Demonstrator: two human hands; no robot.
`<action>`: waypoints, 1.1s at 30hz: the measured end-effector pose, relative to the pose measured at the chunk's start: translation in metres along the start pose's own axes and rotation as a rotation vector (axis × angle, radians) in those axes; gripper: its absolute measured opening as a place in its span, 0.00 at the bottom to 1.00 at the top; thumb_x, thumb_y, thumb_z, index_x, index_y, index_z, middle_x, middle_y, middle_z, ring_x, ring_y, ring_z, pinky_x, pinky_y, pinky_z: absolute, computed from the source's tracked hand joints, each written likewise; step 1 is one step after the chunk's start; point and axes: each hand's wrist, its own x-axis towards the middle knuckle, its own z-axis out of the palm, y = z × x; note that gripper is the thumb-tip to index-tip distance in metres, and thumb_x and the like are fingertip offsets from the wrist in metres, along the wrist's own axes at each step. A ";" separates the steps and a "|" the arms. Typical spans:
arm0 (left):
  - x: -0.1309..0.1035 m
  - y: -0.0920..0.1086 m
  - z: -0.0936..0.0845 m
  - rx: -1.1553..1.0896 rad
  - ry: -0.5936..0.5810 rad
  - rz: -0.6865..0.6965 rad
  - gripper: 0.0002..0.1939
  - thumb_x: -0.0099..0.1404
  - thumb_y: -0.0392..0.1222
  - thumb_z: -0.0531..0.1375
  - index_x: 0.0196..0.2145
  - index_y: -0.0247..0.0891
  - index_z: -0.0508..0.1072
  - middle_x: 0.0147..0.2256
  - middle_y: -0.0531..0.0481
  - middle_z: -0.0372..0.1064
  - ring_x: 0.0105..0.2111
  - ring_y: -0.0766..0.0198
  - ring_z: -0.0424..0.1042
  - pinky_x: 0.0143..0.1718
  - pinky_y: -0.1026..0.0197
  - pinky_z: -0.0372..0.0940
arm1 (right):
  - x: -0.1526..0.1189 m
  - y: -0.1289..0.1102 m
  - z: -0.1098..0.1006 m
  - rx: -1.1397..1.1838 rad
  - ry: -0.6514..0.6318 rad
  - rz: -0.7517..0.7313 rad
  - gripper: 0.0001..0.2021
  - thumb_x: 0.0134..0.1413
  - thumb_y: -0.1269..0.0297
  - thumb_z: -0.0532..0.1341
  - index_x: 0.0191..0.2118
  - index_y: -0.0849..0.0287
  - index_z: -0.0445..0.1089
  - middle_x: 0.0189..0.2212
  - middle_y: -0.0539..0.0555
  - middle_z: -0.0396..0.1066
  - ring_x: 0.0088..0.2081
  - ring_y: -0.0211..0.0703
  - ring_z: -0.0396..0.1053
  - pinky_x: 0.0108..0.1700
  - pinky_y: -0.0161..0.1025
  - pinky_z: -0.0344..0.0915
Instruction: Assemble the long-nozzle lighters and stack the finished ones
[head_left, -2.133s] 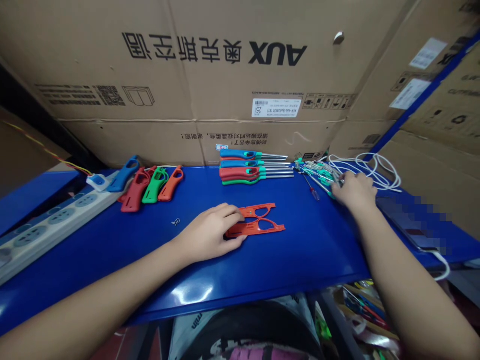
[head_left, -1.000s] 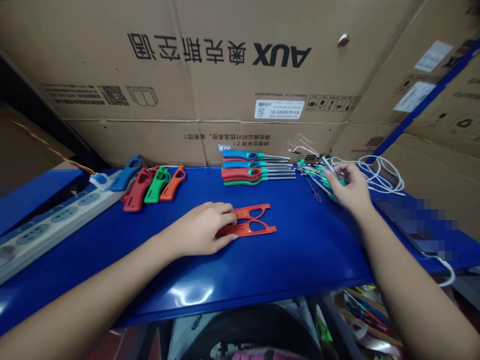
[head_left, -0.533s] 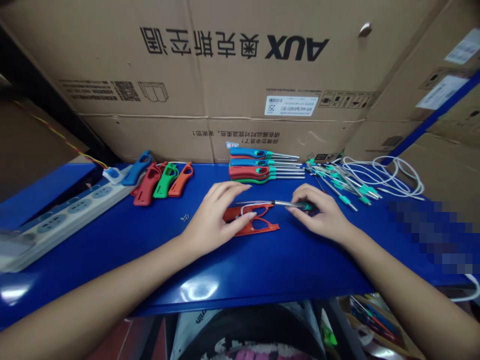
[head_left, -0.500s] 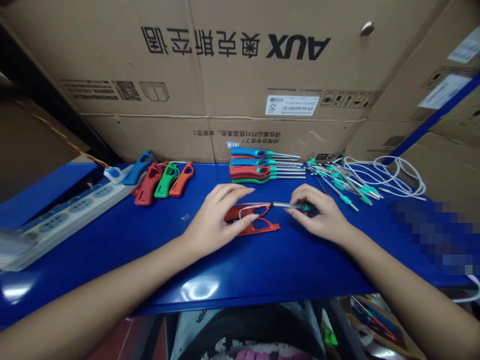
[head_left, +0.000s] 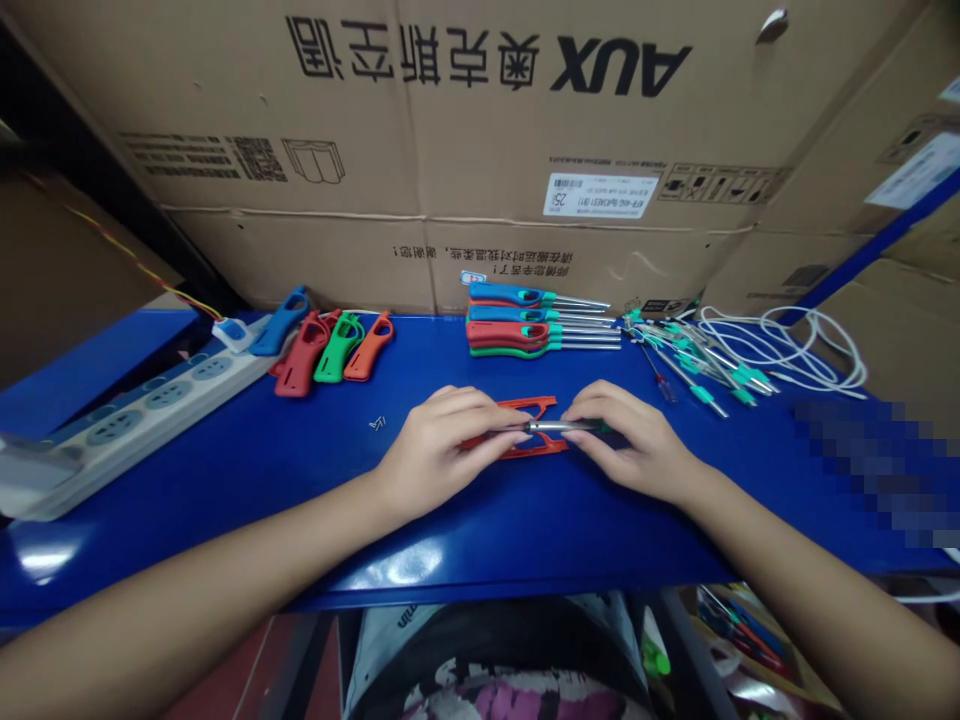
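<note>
Tube (head_left: pixel 550 427) of silvery metal runs between the two hands, its bare middle showing in the small gap that separates their fingertips. The left hand (head_left: pixel 439 448) has its thumb and forefinger brought close together on the darker left end, while its other fingers curl mostly out of sight. The right hand (head_left: pixel 641 438) pinches the other end between thumb and forefinger, and a dark green part (head_left: pixel 602 428) shows among its fingers, largely hidden by them. Just under the tube in this view, a pair of orange handle shells (head_left: pixel 546 402) lies side by side on the blue tabletop (head_left: pixel 487 550), one edge visible beyond the metal and the other nearer the person. The left hand covers their left ends; whether it touches them I cannot tell. Small screws (head_left: pixel 378 424) lie loose to the left of that hand. Beyond the fingers sits a stack of lighters (head_left: pixel 510 328) with metal rods pointing right, then a screwdriver (head_left: pixel 664 388), a heap of green-fitted rods (head_left: pixel 690 365) and a coiled white cable (head_left: pixel 806 335). Farther left, coloured handles (head_left: pixel 297 360) stand in a row near a power strip (head_left: pixel 166 396), with cardboard (head_left: pixel 480 150) rising behind.
</note>
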 end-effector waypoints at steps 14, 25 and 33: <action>0.001 0.010 0.007 -0.160 0.022 -0.213 0.05 0.63 0.37 0.68 0.38 0.39 0.82 0.35 0.48 0.81 0.33 0.63 0.78 0.38 0.61 0.72 | -0.009 0.000 -0.003 -0.525 0.204 -0.299 0.12 0.58 0.70 0.64 0.47 0.52 0.71 0.31 0.52 0.76 0.30 0.40 0.72 0.31 0.37 0.68; 0.003 0.010 0.008 -0.332 -0.025 -0.348 0.04 0.59 0.37 0.71 0.35 0.39 0.83 0.33 0.48 0.81 0.30 0.64 0.79 0.35 0.63 0.74 | -0.016 -0.001 -0.011 -0.563 0.175 -0.383 0.15 0.59 0.73 0.63 0.49 0.48 0.74 0.30 0.50 0.76 0.29 0.41 0.73 0.29 0.38 0.66; 0.003 0.010 0.007 -0.310 -0.046 -0.385 0.04 0.61 0.41 0.70 0.32 0.38 0.83 0.32 0.48 0.81 0.30 0.63 0.79 0.34 0.62 0.74 | -0.012 -0.001 -0.006 -0.520 0.163 -0.334 0.14 0.58 0.71 0.64 0.49 0.52 0.73 0.31 0.51 0.77 0.29 0.40 0.73 0.30 0.37 0.67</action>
